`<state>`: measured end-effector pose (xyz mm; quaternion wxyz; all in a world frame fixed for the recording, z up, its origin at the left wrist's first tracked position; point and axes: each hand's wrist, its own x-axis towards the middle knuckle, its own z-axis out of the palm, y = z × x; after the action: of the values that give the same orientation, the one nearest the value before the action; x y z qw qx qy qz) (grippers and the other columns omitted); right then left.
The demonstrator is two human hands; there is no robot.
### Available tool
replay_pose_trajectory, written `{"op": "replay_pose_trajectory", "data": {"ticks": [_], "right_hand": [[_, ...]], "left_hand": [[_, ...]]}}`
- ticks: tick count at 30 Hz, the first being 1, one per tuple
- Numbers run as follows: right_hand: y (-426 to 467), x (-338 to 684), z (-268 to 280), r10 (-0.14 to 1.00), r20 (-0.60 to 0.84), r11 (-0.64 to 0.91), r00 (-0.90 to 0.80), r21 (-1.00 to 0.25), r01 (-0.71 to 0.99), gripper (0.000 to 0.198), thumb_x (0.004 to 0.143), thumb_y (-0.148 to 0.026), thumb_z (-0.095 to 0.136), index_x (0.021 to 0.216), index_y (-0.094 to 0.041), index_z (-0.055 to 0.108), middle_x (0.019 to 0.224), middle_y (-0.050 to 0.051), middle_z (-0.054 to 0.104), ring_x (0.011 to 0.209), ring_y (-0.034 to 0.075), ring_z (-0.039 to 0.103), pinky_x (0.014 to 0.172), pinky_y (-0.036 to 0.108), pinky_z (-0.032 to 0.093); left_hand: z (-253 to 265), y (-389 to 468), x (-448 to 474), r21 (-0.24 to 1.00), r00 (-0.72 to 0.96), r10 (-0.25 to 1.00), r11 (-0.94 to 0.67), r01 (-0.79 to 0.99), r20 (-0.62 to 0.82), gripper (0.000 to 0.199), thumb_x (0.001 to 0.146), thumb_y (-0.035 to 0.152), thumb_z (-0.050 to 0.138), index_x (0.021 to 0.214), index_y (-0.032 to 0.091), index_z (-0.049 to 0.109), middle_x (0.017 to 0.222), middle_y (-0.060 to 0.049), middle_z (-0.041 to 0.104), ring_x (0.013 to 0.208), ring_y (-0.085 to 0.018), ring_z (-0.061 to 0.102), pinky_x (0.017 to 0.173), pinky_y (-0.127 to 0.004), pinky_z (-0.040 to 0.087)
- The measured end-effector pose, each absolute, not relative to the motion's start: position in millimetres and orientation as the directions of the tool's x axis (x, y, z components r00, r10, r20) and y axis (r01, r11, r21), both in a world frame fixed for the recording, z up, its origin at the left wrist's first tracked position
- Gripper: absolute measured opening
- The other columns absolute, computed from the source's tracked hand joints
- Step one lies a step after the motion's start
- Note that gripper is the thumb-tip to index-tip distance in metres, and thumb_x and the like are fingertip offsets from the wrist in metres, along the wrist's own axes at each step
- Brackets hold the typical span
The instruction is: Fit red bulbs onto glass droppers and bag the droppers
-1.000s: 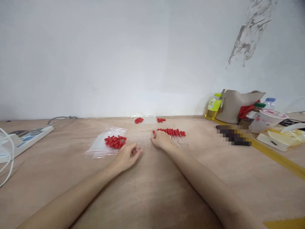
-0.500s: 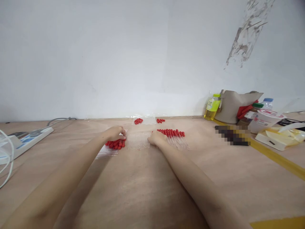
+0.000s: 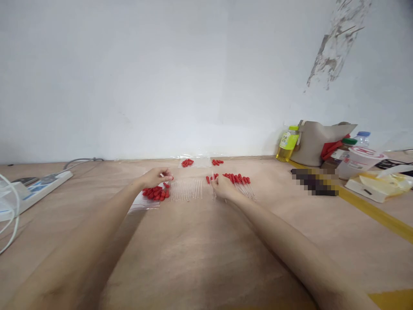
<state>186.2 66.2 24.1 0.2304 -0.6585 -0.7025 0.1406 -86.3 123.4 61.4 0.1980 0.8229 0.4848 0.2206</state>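
My left hand (image 3: 157,177) is closed in a pinch on a small red rubber bulb (image 3: 171,178), just above a pile of red bulbs (image 3: 155,193) on a plastic bag (image 3: 143,206). My right hand (image 3: 223,187) is closed, its fingertips pinching a thin clear dropper tube (image 3: 212,175). Between the hands lies a row of bare clear tubes (image 3: 186,190), side by side on the table. Beside and partly behind my right hand is a row of droppers with red bulbs fitted (image 3: 238,178); the hand hides some of them.
Clear plastic bags with red bulbs (image 3: 187,162) lie along the wall. A power strip (image 3: 40,191) and white cables are at the left. On the right stand a yellow drink bottle (image 3: 287,145), a grey bag (image 3: 311,144), a lidded cup (image 3: 358,163) and a yellow packet (image 3: 374,185).
My left hand has lifted off the pile with a red bulb in its fingers. My right hand has moved right, away from the bare tubes, with a tube in its fingers.
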Motion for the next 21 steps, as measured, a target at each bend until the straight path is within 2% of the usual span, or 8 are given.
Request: {"op": "replay_pose_trajectory", "data": {"ticks": [4, 6, 9, 11, 12, 15, 17, 21], "right_hand": [[49, 215, 12, 0.936, 0.340, 0.277, -0.092, -0.547, 0.790, 0.023, 0.087, -0.027, 0.031, 0.096, -0.014, 0.047, 0.083, 0.007, 0.060, 0.073, 0.015, 0.056, 0.063, 0.024, 0.039], [40, 224, 5, 0.869, 0.472, 0.416, -0.147, -0.537, 0.734, 0.022, 0.086, -0.024, 0.032, 0.101, -0.013, 0.046, 0.082, 0.006, 0.060, 0.073, 0.015, 0.055, 0.064, 0.025, 0.040], [26, 228, -6, 0.783, 0.586, 0.536, -0.210, -0.463, 0.705, 0.026, 0.086, -0.020, 0.033, 0.107, -0.015, 0.047, 0.097, 0.009, 0.059, 0.088, 0.017, 0.054, 0.074, 0.028, 0.039], [18, 225, -11, 0.758, 0.601, 0.562, -0.252, -0.405, 0.721, 0.025, 0.087, -0.020, 0.033, 0.105, -0.016, 0.050, 0.101, 0.009, 0.058, 0.092, 0.017, 0.053, 0.078, 0.029, 0.037], [14, 223, -13, 0.752, 0.596, 0.570, -0.281, -0.375, 0.731, 0.025, 0.087, -0.019, 0.033, 0.102, -0.017, 0.052, 0.098, 0.008, 0.059, 0.090, 0.017, 0.053, 0.078, 0.030, 0.036], [4, 217, -14, 0.737, 0.568, 0.595, -0.366, -0.289, 0.750, 0.022, 0.087, -0.019, 0.034, 0.094, -0.017, 0.054, 0.089, 0.005, 0.061, 0.081, 0.015, 0.054, 0.077, 0.030, 0.032], [0, 215, -13, 0.729, 0.556, 0.608, -0.399, -0.260, 0.750, 0.020, 0.086, -0.020, 0.035, 0.090, -0.017, 0.054, 0.087, 0.004, 0.061, 0.078, 0.014, 0.053, 0.077, 0.029, 0.031], [-3, 213, -10, 0.718, 0.542, 0.626, -0.437, -0.230, 0.745, 0.019, 0.086, -0.022, 0.036, 0.086, -0.017, 0.054, 0.084, 0.004, 0.062, 0.075, 0.013, 0.053, 0.077, 0.029, 0.028]], "left_hand": [[54, 105, -72, 0.655, 0.331, 0.895, -0.445, 0.610, 0.299, 0.037, 0.075, 0.054, 0.044, 0.077, 0.017, 0.049, 0.080, -0.002, 0.057, 0.070, -0.014, 0.052, 0.064, -0.026, 0.043], [45, 90, -57, 0.771, 0.265, 0.897, -0.440, 0.460, 0.354, 0.035, 0.076, 0.052, 0.046, 0.080, 0.017, 0.047, 0.080, -0.002, 0.056, 0.066, -0.012, 0.052, 0.059, -0.024, 0.043], [27, 63, -32, 0.821, 0.295, 0.861, -0.493, 0.286, 0.414, 0.033, 0.077, 0.042, 0.052, 0.098, 0.019, 0.043, 0.074, 0.002, 0.054, 0.061, -0.010, 0.052, 0.056, -0.022, 0.043], [16, 46, -18, 0.845, 0.366, 0.847, -0.484, 0.227, 0.387, 0.037, 0.079, 0.037, 0.051, 0.109, 0.020, 0.039, 0.078, 0.001, 0.054, 0.063, -0.010, 0.055, 0.059, -0.024, 0.045], [10, 39, -13, 0.858, 0.392, 0.846, -0.467, 0.214, 0.362, 0.035, 0.079, 0.036, 0.051, 0.108, 0.020, 0.042, 0.081, 0.000, 0.055, 0.068, -0.011, 0.057, 0.063, -0.025, 0.046], [-4, 26, -4, 0.900, 0.400, 0.872, -0.385, 0.206, 0.281, 0.024, 0.074, 0.033, 0.058, 0.087, 0.015, 0.051, 0.082, -0.003, 0.059, 0.078, -0.015, 0.059, 0.073, -0.029, 0.045], [-11, 24, -1, 0.918, 0.397, 0.882, -0.348, 0.190, 0.252, 0.022, 0.071, 0.033, 0.061, 0.078, 0.015, 0.050, 0.077, -0.003, 0.060, 0.074, -0.015, 0.059, 0.071, -0.029, 0.045], [-16, 25, -1, 0.908, 0.378, 0.883, -0.371, 0.195, 0.280, 0.022, 0.073, 0.033, 0.060, 0.079, 0.016, 0.047, 0.072, 0.000, 0.058, 0.067, -0.013, 0.058, 0.065, -0.028, 0.045]]}}
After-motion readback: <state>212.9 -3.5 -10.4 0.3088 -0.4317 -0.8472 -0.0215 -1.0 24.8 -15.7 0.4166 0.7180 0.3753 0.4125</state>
